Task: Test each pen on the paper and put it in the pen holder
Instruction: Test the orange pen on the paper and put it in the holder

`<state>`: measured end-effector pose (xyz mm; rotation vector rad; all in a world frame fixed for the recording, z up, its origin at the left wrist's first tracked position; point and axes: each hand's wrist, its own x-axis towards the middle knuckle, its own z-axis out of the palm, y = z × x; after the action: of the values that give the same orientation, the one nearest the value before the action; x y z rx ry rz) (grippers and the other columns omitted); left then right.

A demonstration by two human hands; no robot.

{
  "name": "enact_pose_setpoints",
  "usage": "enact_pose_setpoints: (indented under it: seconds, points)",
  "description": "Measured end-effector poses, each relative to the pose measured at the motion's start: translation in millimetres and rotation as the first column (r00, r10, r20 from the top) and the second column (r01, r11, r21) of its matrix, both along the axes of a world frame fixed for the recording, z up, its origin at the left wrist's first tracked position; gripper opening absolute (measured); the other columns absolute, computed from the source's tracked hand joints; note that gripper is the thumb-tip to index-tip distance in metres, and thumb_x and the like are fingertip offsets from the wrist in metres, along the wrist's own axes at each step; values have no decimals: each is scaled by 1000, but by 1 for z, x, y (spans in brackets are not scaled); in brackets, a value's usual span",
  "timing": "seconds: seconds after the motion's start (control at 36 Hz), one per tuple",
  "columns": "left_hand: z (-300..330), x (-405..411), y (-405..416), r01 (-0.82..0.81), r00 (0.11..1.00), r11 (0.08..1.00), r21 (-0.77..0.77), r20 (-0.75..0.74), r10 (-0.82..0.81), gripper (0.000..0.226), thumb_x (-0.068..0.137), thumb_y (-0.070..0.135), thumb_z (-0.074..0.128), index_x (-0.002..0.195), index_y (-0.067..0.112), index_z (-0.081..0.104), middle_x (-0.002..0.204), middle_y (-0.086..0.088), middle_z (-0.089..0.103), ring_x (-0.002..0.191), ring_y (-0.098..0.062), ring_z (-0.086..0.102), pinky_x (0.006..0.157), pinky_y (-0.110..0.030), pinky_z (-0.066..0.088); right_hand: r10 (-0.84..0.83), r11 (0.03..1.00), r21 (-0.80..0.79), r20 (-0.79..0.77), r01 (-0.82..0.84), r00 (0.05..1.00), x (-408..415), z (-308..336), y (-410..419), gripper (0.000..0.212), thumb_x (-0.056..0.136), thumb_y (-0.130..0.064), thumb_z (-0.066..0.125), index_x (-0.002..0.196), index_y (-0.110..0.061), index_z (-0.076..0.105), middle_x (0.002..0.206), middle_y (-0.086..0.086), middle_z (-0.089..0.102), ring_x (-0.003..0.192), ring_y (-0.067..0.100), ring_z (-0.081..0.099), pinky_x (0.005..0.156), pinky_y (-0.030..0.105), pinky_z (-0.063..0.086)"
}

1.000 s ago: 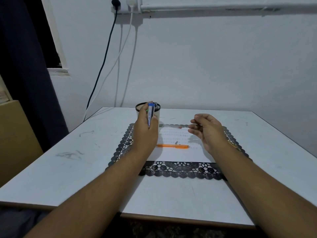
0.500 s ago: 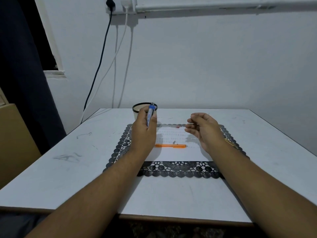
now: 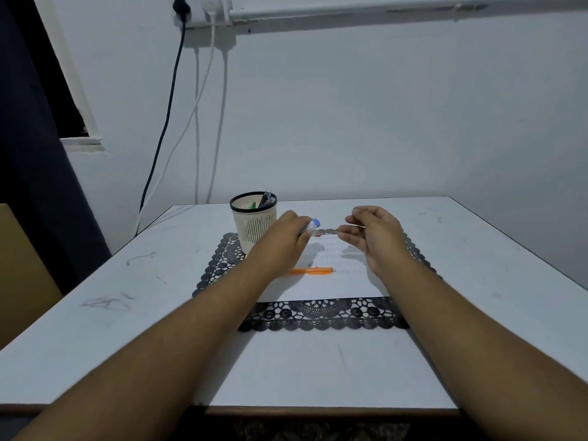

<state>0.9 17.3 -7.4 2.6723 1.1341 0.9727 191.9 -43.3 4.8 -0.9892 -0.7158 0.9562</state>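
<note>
A white slotted pen holder (image 3: 253, 224) with a black rim stands at the back left of the black lace mat (image 3: 318, 316) and has a few pens in it. My left hand (image 3: 283, 240), just right of the holder, grips a blue-capped pen (image 3: 313, 224) tilted up to the right. A clear pen (image 3: 327, 231) with a red end lies along the top edge of the white paper (image 3: 334, 284). The fingertips of my right hand (image 3: 372, 237) pinch its right end. An orange pen (image 3: 313, 270) lies flat on the paper between my forearms.
The white table (image 3: 127, 297) has scuff marks on its left side. Its back edge meets a white wall where cables (image 3: 165, 122) hang down from a socket. A dark curtain and a brown box stand at the far left.
My left hand has moved the blue-capped pen right and down, away from the holder's front and towards the clear pen. The holder now shows in full. My right hand has barely moved.
</note>
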Motion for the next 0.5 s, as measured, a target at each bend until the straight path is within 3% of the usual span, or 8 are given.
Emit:
enact_pose_setpoints:
  seconds: [0.06, 0.14, 0.25, 0.36, 0.42, 0.5]
  points:
    - [0, 10, 11, -14, 994, 1000, 14, -107, 15, 30, 108, 31, 44, 121, 14, 65, 108, -4, 52, 97, -22, 52, 82, -38, 45, -16, 1000, -4, -16, 16, 1000, 3, -1, 0, 4, 101, -4, 60, 104, -4, 62, 89, 15, 64, 65, 25, 70, 64, 35, 62]
    - [-1, 27, 24, -61, 967, 995, 78, -242, 78, 25, 108, 21, 43, 116, 14, 66, 109, -5, 51, 103, -27, 50, 83, -43, 48, -41, 999, -12, -25, 41, 999, 6, -3, 0, 5, 102, -4, 59, 105, -3, 62, 90, 15, 64, 66, 26, 70, 65, 35, 62]
    - [3, 49, 32, -129, 918, 985, 114, -361, 162, 21, 106, 16, 44, 118, 18, 61, 114, -5, 52, 110, -28, 48, 81, -36, 37, -61, 998, -15, -28, 61, 998, 11, -4, 1, 6, 102, -3, 58, 106, -2, 62, 90, 15, 64, 64, 26, 69, 65, 36, 63]
    - [7, 63, 37, -210, 825, 963, 169, -499, 268, 36, 97, 6, 53, 131, 16, 53, 126, -7, 52, 120, -28, 47, 96, -41, 39, -64, 998, -19, -8, 63, 998, 18, -5, 2, 5, 102, -4, 58, 103, -3, 62, 90, 15, 64, 64, 25, 69, 63, 34, 62]
    - [5, 68, 37, -229, 808, 965, 130, -528, 263, 44, 95, 4, 53, 138, 14, 45, 132, -10, 49, 124, -30, 45, 100, -42, 39, -73, 997, -21, 4, 73, 997, 22, -7, 3, 5, 103, -4, 57, 103, -3, 62, 89, 15, 64, 63, 24, 69, 63, 34, 63]
    - [6, 65, 33, -193, 882, 981, 23, -433, 184, 58, 94, -1, 52, 149, 14, 39, 142, -9, 46, 131, -29, 42, 103, -42, 42, -75, 997, -18, 18, 75, 997, 23, -7, 6, 5, 103, -4, 57, 104, -2, 62, 89, 15, 64, 62, 23, 69, 63, 33, 64]
